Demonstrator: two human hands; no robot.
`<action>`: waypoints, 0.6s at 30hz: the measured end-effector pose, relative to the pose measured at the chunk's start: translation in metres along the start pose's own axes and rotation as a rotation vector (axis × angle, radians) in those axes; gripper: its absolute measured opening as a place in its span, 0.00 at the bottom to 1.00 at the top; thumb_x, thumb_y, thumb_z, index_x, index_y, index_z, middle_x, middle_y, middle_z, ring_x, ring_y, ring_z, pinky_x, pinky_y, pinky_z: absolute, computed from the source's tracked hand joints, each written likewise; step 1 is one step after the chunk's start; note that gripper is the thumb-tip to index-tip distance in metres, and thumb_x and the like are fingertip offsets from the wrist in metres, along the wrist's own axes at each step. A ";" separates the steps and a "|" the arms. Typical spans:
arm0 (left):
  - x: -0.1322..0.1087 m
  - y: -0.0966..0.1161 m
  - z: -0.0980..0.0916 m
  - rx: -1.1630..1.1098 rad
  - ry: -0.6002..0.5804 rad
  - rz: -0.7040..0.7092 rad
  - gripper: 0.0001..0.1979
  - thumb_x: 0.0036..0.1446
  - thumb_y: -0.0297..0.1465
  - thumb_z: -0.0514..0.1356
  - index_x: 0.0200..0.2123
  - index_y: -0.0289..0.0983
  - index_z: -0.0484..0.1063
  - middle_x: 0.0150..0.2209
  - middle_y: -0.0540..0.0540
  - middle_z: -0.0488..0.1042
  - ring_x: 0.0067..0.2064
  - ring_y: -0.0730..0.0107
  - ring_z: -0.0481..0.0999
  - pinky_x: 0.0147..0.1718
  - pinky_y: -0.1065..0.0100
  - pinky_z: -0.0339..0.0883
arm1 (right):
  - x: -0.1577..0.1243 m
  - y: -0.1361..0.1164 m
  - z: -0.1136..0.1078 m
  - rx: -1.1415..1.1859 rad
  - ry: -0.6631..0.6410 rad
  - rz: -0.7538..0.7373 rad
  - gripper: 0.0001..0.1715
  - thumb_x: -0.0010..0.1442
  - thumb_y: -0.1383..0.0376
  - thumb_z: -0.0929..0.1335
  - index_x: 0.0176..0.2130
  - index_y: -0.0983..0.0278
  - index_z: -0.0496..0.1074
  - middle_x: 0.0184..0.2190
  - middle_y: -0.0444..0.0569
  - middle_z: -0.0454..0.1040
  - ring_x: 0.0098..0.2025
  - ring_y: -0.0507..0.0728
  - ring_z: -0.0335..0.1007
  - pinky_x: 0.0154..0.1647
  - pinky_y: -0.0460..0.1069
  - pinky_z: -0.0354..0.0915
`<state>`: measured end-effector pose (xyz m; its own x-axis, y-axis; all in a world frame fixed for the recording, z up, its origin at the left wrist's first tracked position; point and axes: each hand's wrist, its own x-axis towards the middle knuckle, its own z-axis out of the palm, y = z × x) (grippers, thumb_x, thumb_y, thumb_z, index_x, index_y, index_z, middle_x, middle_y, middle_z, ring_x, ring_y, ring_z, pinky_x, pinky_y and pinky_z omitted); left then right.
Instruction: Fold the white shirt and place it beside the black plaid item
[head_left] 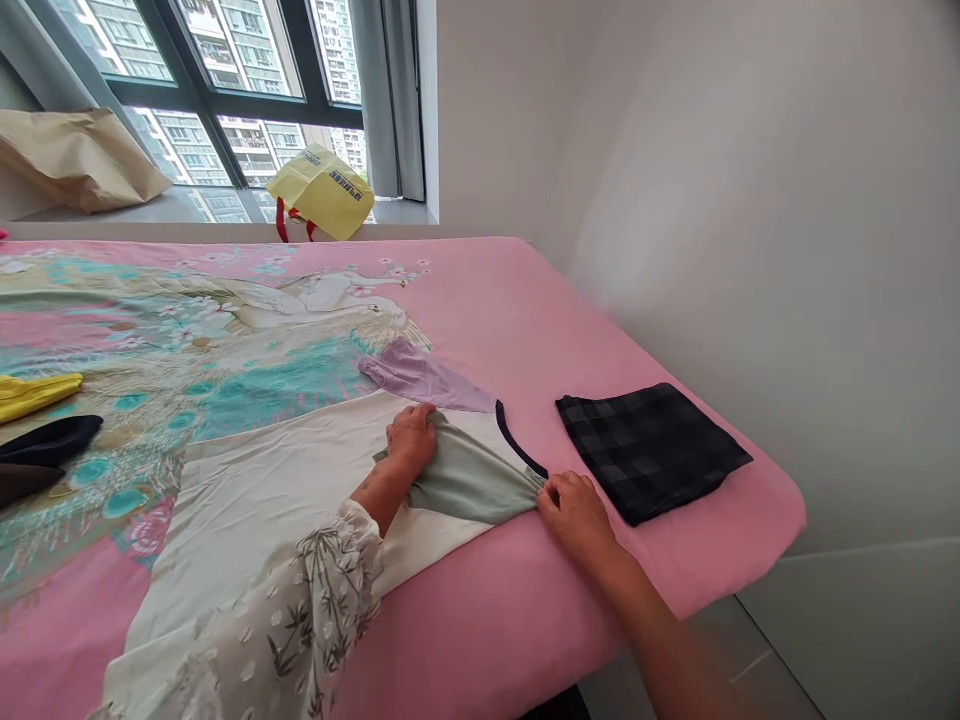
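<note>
A cream shirt [285, 480] with a dark neckband [517, 440] lies spread on the bed. Its lilac sleeve [427, 378] stretches out on the far side. The sage green sleeve [469, 475] is folded inward across the body of the shirt. My left hand [411, 438] is closed on that green sleeve, with its fingertips curled over the cloth. At the shoulder, beside the end of the neckband, my right hand [574, 512] pinches the shirt's edge. The shirt's lower part is partly hidden behind my left forearm.
A folded black checked garment [652, 450] lies to the right on the pink bed sheet [487, 290]. Yellow cloth [37, 395] and dark folded items [52, 445] sit at the left edge. On the windowsill are a yellow bag [326, 190] and a brown paper bag [82, 160].
</note>
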<state>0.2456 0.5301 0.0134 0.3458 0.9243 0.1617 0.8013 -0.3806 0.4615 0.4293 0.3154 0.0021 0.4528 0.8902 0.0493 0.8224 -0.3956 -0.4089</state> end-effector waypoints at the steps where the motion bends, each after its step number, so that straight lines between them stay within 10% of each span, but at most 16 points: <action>1: -0.003 0.000 -0.002 0.002 0.020 0.005 0.18 0.55 0.28 0.51 0.49 0.36 0.69 0.47 0.37 0.71 0.51 0.52 0.68 0.50 0.53 0.61 | -0.001 -0.001 -0.001 -0.002 0.026 0.010 0.07 0.56 0.65 0.61 0.27 0.62 0.66 0.31 0.51 0.70 0.37 0.58 0.63 0.41 0.52 0.59; 6: -0.022 0.006 -0.015 -0.026 -0.070 0.352 0.17 0.57 0.26 0.48 0.43 0.42 0.74 0.48 0.46 0.73 0.53 0.64 0.67 0.56 0.62 0.56 | -0.003 -0.024 -0.008 0.130 0.216 -0.212 0.15 0.60 0.65 0.58 0.45 0.65 0.67 0.46 0.55 0.70 0.51 0.59 0.62 0.54 0.55 0.57; 9: -0.036 0.000 -0.014 0.030 -0.251 0.627 0.19 0.60 0.28 0.46 0.47 0.41 0.73 0.53 0.45 0.71 0.59 0.65 0.62 0.61 0.60 0.49 | -0.004 -0.042 -0.004 0.100 0.047 -0.383 0.23 0.63 0.63 0.56 0.55 0.65 0.63 0.59 0.54 0.62 0.63 0.60 0.50 0.63 0.59 0.47; 13: -0.048 -0.017 0.000 0.157 -0.293 0.447 0.31 0.59 0.46 0.49 0.62 0.40 0.55 0.66 0.42 0.51 0.67 0.55 0.46 0.62 0.44 0.31 | -0.002 -0.056 0.002 -0.036 -0.282 -0.362 0.28 0.61 0.60 0.59 0.59 0.63 0.61 0.63 0.55 0.55 0.65 0.64 0.47 0.63 0.66 0.42; 18: -0.049 -0.024 0.008 0.183 -0.315 0.377 0.43 0.52 0.57 0.48 0.64 0.37 0.48 0.68 0.37 0.41 0.68 0.51 0.37 0.61 0.41 0.26 | 0.037 -0.067 -0.006 0.125 -0.177 -0.320 0.19 0.62 0.62 0.58 0.47 0.63 0.71 0.49 0.52 0.73 0.51 0.58 0.67 0.57 0.56 0.57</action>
<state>0.2135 0.4935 -0.0122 0.7340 0.6791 0.0043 0.6554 -0.7100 0.2576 0.3927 0.3736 0.0365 0.1049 0.9937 0.0385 0.8591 -0.0711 -0.5069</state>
